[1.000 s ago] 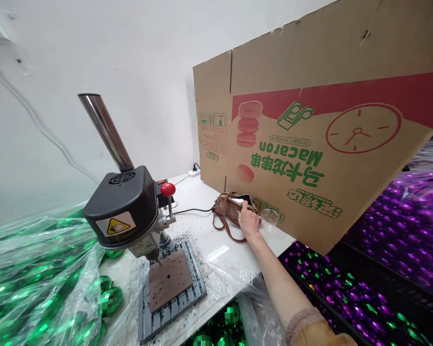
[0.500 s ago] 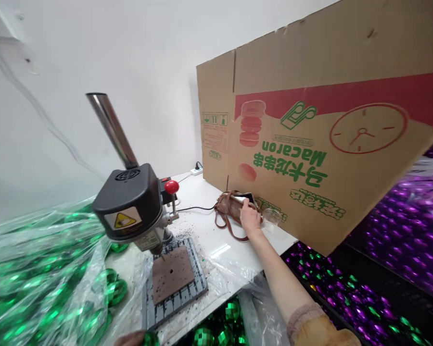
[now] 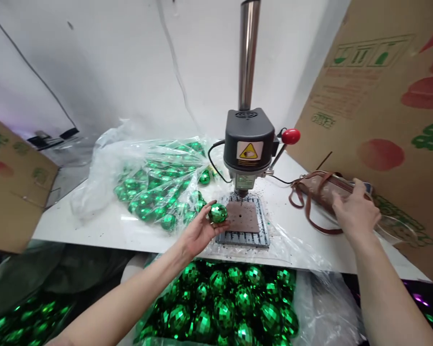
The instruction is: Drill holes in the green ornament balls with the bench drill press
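My left hand (image 3: 202, 233) holds a green mirror-faceted ball (image 3: 217, 213) in its fingertips, at the left edge of the drill press base (image 3: 263, 235). My right hand (image 3: 357, 209) is at a brown handbag (image 3: 321, 185), its fingers apart and partly over the bag. Part of a phone-like dark object (image 3: 368, 187) shows behind those fingers. The drill press (image 3: 248, 139) stands upright, its bit above a brown board (image 3: 241, 216) with a dark hole. Dark shavings lie about the base.
Green balls in a clear plastic bag (image 3: 104, 192) lie left on the white table (image 3: 75, 230). More green balls (image 3: 223, 312) fill a plastic-lined container below the front edge. Cardboard boxes (image 3: 361, 110) flank both sides. A red-knobbed lever (image 3: 290, 136) juts from the drill press.
The view has swung left, bringing the drill press to the middle. My left hand has risen into view with the green ball. My right hand stays at the handbag, its fingers now more spread.
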